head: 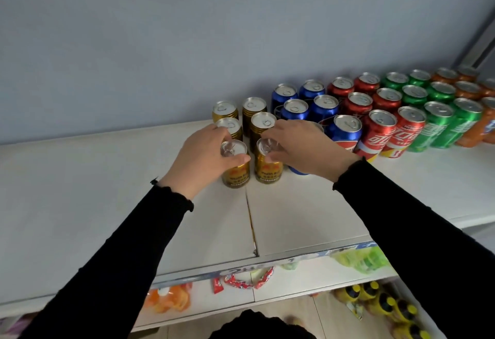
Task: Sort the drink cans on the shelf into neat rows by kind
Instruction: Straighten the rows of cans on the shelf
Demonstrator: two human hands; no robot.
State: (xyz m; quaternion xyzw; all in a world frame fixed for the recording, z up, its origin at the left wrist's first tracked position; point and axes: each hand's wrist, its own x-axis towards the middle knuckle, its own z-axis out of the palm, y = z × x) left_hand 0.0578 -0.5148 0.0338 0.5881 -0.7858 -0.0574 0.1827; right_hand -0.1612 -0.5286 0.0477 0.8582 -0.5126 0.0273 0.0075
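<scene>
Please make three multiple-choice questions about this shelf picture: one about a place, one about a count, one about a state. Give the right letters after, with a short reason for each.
1. Where do the gold cans stand among the groups on the top shelf?
A. leftmost
B. between red and green
C. rightmost

2. How many gold cans are visible?
A. four
B. six
C. nine

3. What is the left hand doing?
A. resting flat on the shelf
B. gripping the front left gold can
C. hanging free

Answers:
1 A: blue, red, green and orange cans all lie to their right.
2 B: two columns of three.
3 B: its fingers and thumb curl round that can's top, as the right hand does on the neighbouring can.
</scene>
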